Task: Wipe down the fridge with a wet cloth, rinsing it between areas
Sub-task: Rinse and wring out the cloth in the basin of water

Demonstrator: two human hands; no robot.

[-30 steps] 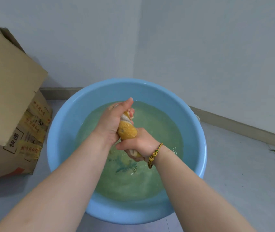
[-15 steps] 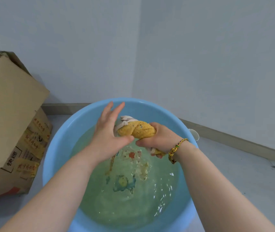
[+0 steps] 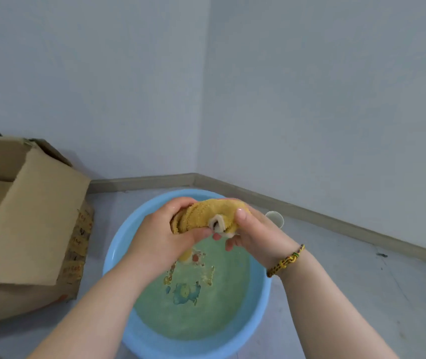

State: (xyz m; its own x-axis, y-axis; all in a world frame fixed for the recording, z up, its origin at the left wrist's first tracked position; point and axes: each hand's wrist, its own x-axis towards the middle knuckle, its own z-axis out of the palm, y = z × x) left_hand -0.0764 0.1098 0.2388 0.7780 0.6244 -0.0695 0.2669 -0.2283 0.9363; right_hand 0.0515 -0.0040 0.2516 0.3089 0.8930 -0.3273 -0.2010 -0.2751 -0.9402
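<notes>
A yellow cloth (image 3: 204,215), bunched and wet, is held above a blue basin (image 3: 260,314) of greenish water on the floor. My left hand (image 3: 165,234) grips the cloth's left end with curled fingers and thumb. My right hand (image 3: 256,233) holds its right end, thumb on top, where a pale edge of the cloth sticks out. A beaded bracelet sits on my right wrist. The fridge is not in view.
An open cardboard box (image 3: 30,216) stands on the floor left of the basin. Grey walls meet in a corner behind, with a skirting board (image 3: 310,211) along the floor. A small white round object (image 3: 275,218) sits by the basin's far right rim.
Both hands lifted the cloth from a tight vertical wring over the water to a looser horizontal hold higher up. My view tilted upward, so the basin sits lower in frame.
</notes>
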